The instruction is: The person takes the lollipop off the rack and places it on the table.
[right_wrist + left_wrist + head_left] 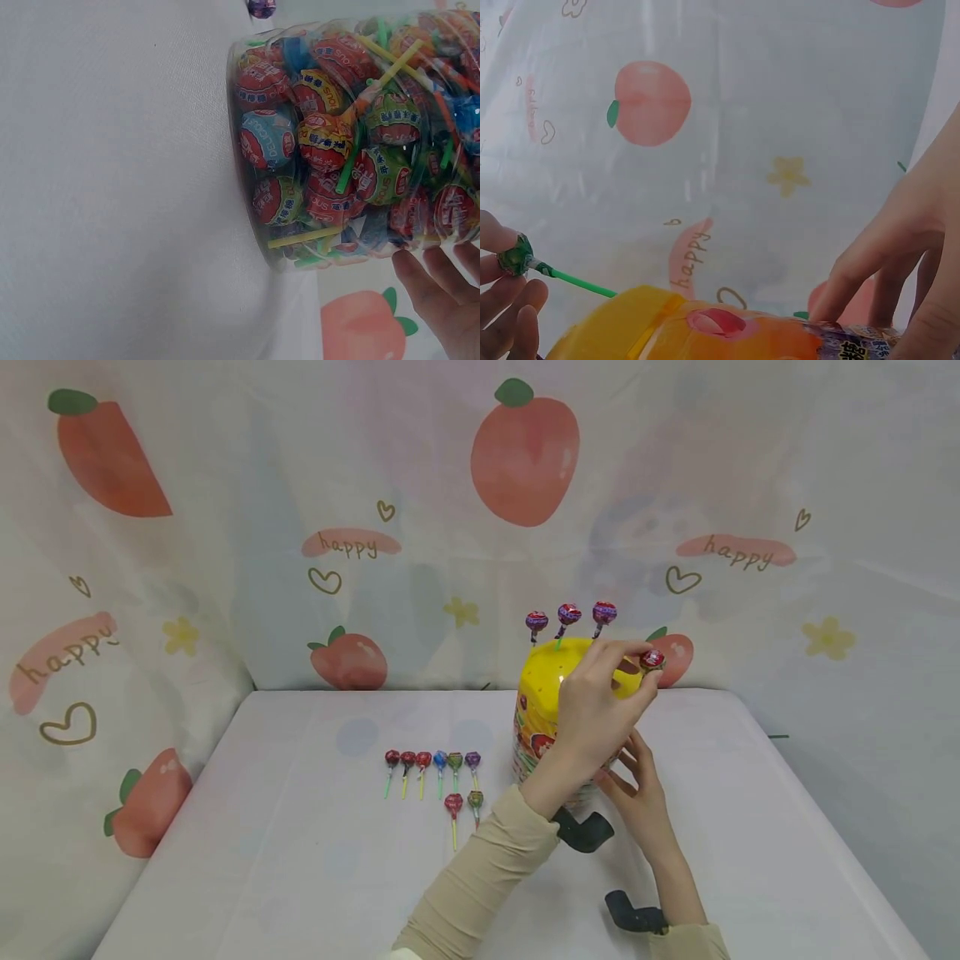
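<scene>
A clear jar of wrapped lollipops (pixel 330 142) with a yellow lid (pixel 543 672) stands right of the table's middle. My left hand (pixel 603 697) reaches across its lid and pinches a lollipop (pixel 652 660) by its wrapped head. In the left wrist view this lollipop has a green wrapper (pixel 516 253), and its green stick (pixel 581 283) runs down to the lid's edge. My right hand (pixel 641 797) rests spread fingertips against the jar's lower right side. Three purple-and-red lollipops (pixel 569 614) stand upright along the lid's far side.
Left of the jar, a row of several loose lollipops (pixel 423 760) lies on the white table (pixel 300 860). Nearer the front lie a red lollipop (pixel 453 804) and a green one (pixel 476 799), partly behind my left sleeve (pixel 480 877). A fruit-printed cloth (pixel 420 460) hangs behind.
</scene>
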`<action>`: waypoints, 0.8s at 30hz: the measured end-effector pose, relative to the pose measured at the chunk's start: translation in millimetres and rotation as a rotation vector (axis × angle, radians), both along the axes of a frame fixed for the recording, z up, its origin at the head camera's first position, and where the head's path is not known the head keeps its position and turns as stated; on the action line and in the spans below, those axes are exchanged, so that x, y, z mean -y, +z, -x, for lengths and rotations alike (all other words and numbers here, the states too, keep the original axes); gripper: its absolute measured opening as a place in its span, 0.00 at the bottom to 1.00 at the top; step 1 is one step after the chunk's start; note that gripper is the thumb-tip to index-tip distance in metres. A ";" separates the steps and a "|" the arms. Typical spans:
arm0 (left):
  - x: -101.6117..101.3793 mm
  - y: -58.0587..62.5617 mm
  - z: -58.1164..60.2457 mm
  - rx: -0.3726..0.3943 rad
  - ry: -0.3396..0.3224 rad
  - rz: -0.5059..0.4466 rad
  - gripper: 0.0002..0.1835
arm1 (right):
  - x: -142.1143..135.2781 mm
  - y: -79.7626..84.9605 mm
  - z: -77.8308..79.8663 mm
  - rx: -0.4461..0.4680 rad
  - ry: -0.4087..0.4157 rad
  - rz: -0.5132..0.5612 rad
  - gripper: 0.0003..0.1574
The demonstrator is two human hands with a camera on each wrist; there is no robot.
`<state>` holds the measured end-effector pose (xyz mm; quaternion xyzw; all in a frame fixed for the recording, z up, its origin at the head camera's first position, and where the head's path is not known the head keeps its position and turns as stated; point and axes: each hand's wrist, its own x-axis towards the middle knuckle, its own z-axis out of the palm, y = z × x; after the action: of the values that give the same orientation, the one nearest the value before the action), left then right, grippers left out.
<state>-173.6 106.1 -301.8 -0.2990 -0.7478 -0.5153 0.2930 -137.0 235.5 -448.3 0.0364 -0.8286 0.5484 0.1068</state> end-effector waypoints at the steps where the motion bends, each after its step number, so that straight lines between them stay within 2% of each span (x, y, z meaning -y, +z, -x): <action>1: 0.6 0.5 -0.4 0.000 -0.009 -0.010 0.14 | 0.0 -0.1 0.2 -0.001 0.000 0.000 0.52; 8: 7.4 0.1 -7.9 -0.014 -0.068 -0.074 0.15 | 0.1 -0.8 1.4 -0.026 0.005 0.007 0.52; 15: 23.3 -11.9 -22.1 0.027 -0.104 -0.152 0.15 | 0.3 0.6 -0.1 -0.019 0.004 0.027 0.52; 19: 35.0 -17.8 -31.6 0.061 -0.099 -0.169 0.16 | 0.6 1.2 0.8 -0.001 -0.010 0.003 0.53; 24: 48.4 -25.6 -39.8 0.033 -0.051 -0.163 0.16 | 0.0 -0.3 2.5 0.010 -0.022 -0.015 0.52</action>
<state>-133.8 57.7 -327.4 -0.2846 -0.7002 -0.5865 0.2910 -139.6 235.4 -448.6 0.0253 -0.8336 0.5410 0.1086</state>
